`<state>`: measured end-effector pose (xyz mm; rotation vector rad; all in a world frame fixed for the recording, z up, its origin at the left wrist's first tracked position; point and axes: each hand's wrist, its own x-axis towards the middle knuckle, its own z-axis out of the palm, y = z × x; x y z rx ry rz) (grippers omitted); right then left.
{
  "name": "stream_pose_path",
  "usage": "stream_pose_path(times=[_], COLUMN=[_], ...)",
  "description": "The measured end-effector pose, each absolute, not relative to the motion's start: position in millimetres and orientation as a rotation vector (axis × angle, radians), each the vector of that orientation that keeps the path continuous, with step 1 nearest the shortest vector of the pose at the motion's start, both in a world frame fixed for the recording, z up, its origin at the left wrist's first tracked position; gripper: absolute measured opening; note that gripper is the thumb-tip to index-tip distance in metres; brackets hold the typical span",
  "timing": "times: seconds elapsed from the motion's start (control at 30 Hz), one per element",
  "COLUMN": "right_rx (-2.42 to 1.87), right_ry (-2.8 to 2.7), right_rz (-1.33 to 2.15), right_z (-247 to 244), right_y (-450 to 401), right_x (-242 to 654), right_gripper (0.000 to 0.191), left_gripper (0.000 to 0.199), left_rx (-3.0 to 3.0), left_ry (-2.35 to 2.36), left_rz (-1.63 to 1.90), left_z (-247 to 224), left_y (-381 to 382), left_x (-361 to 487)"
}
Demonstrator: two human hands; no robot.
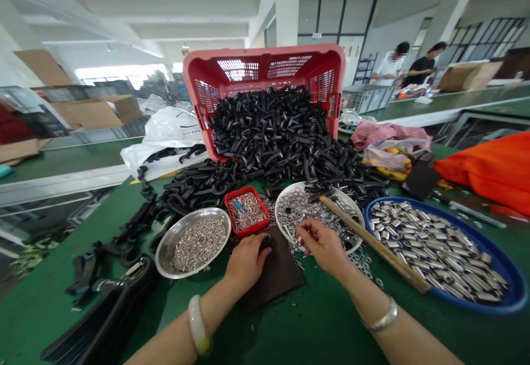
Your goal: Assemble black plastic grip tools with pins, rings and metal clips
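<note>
My left hand (247, 261) is closed round a small black part (270, 242), mostly covered by the fingers, above a dark flat pad (278, 274). My right hand (325, 248) is over the near rim of a white plate (280, 202) heaped with small metal rings and pieces. Its thumb and fingertips are pinched together; what is between them is too small to make out. A hammer with a wooden handle (375, 245) rests across that plate. Left of it stand a red tray (228, 218) of metal pins and a steel bowl (162, 259) of tiny metal pieces.
A red crate (265, 53) lies tipped toward me, black plastic parts (269, 127) spilling out. A blue tray (513, 299) of metal sleeves stands at right, near orange cloth (492, 169). Black straps (111, 310) lie at left. Two people (387, 67) are at a far bench.
</note>
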<state>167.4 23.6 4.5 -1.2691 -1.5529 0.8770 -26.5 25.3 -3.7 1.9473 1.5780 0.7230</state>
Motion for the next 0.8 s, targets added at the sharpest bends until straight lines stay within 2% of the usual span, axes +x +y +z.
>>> stream_pose_path(times=[0.1, 0.17, 0.27, 0.33, 0.63, 0.8], right_rx=[-1.245, -1.207, -1.140, -1.119, -1.144, -1.147], right_ry=[-1.544, -1.558, -1.636, -1.695, -1.826, -2.100], right_rz=[0.857, 0.829, 0.778, 0.745, 0.665, 0.446], right_z=[22.3, 35.2, 48.4, 50.1, 38.2, 50.3], right_y=[22.1, 20.5, 18.9, 19.4, 23.5, 24.4], right_x=[165.4, 159.5, 147.9, 141.3, 127.1, 122.7], right_gripper=[0.023, 0.021, 0.019, 0.019, 0.018, 0.015], left_gripper=[0.022, 0.023, 0.031, 0.037, 0.038, 0.038], left_rx=[1.178, 0.656, 0.230, 0.101, -0.082, -0.007], left_ry=[1.328, 1.084, 0.778, 0.673, 0.514, 0.520], left_rz=[0.991, 0.941, 0.788, 0.751, 0.662, 0.676], left_z=[13.0, 20.9, 20.0, 13.6, 1.8, -3.5], left_y=[22.9, 17.8, 11.0, 8.4, 9.8, 9.0], left_x=[-21.1, -15.9, -9.0, -6.5, -6.7, -11.1])
